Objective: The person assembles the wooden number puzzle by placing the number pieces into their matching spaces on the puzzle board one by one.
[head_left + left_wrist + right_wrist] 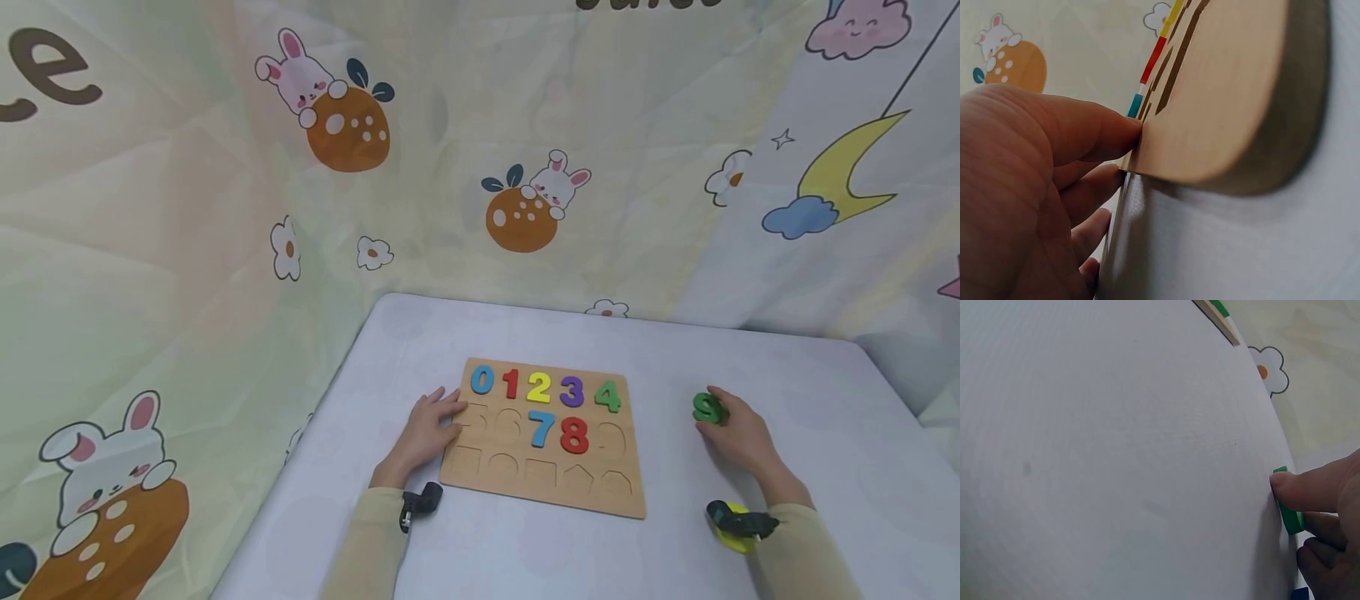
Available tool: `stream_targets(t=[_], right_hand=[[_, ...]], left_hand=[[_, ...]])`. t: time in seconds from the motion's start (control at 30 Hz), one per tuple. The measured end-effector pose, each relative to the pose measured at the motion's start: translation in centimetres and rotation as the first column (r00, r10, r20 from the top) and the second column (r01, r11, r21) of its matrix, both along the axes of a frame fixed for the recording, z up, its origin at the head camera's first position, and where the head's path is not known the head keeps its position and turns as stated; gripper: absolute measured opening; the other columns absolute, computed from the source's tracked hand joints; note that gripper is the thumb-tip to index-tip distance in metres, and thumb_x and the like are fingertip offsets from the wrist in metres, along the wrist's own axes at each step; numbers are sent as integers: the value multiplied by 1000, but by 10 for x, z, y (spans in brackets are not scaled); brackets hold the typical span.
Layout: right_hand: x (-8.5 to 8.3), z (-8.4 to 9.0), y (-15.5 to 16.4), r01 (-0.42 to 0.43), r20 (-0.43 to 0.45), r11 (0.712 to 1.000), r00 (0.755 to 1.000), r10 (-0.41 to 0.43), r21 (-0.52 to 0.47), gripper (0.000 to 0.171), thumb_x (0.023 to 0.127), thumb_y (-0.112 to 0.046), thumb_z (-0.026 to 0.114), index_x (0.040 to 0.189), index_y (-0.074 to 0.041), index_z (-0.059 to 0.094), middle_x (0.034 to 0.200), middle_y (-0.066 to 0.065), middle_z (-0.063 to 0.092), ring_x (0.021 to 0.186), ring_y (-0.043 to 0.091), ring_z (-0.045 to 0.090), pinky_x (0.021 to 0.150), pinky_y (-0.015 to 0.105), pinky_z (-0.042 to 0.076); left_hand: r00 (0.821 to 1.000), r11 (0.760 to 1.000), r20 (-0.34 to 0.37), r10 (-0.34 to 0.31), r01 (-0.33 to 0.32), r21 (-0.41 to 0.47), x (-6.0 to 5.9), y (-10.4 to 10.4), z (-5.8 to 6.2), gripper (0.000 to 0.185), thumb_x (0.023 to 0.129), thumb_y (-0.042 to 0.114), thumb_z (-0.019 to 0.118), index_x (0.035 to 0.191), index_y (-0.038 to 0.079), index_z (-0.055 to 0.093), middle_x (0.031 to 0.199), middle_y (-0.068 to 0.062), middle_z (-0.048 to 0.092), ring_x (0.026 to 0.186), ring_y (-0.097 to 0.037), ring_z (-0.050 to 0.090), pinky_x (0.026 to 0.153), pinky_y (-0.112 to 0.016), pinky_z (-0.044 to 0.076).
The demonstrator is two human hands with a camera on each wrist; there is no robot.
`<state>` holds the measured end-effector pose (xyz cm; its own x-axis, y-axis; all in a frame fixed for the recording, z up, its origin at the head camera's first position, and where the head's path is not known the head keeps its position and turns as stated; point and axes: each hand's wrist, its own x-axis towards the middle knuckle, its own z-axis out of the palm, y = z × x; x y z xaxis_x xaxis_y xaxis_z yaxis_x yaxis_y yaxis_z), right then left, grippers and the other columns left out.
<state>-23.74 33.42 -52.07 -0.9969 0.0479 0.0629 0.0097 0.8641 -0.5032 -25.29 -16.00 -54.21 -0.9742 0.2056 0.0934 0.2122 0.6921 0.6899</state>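
A wooden number puzzle board lies flat on the table. In it sit a blue 0, red 1, yellow 2, purple 3 and green 4 along the top row, with a blue 7 and red 8 below. My left hand holds the board's left edge; in the left wrist view the thumb lies on its face and a finger against its side. Right of the board, my right hand pinches a green number 9 between thumb and fingers, its far side partly hidden.
A yellow piece lies under my right wrist, mostly covered by the wrist camera. Beside the right hand, a bit of a blue piece shows at the lower edge of the right wrist view. Printed fabric hangs behind the white table.
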Motion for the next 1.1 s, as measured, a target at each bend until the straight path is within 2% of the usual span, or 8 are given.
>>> stream_targets(t=[0.27,0.5,0.73,0.97,1.1], right_hand=[[0,-2,-2,32,-24,999,999,-32,-9,66,82,-19,62,136,5,31,128,35,38,112,52,37,88,62,35],[1,-1,-9,73,-26,996,997,-75,-53,71,83,-27,63,139,0,30,131,32,37,114,52,36,88,63,34],[1,4,-22,56,-28,994,998,-59,-92,72,83,-34,63,139,-3,31,131,29,39,112,49,39,85,61,38],[4,5,-45,50,-3,988,999,-51,-149,73,82,-32,65,140,-5,30,133,25,40,117,46,38,92,59,36],[5,1,-57,35,-6,989,999,-36,-145,72,82,-31,65,140,-5,30,134,24,40,118,45,38,95,57,35]], left_hand=[[1000,1000,0,-5,5,7,-1,-1,-2,38,81,16,64,119,15,61,138,5,43,135,-20,22,113,-42,7],[1000,1000,-2,0,0,4,-1,-1,-3,37,81,16,63,118,16,61,138,5,43,135,-20,22,113,-42,7],[1000,1000,6,10,-10,0,-1,0,-1,38,82,16,63,119,16,61,138,6,43,135,-19,22,113,-41,6],[1000,1000,-2,0,0,-4,-1,0,-1,37,81,16,63,119,16,61,137,6,43,135,-18,22,113,-40,6],[1000,1000,-1,-1,1,3,0,0,0,37,81,16,63,118,15,61,137,5,43,135,-19,22,113,-40,6]])
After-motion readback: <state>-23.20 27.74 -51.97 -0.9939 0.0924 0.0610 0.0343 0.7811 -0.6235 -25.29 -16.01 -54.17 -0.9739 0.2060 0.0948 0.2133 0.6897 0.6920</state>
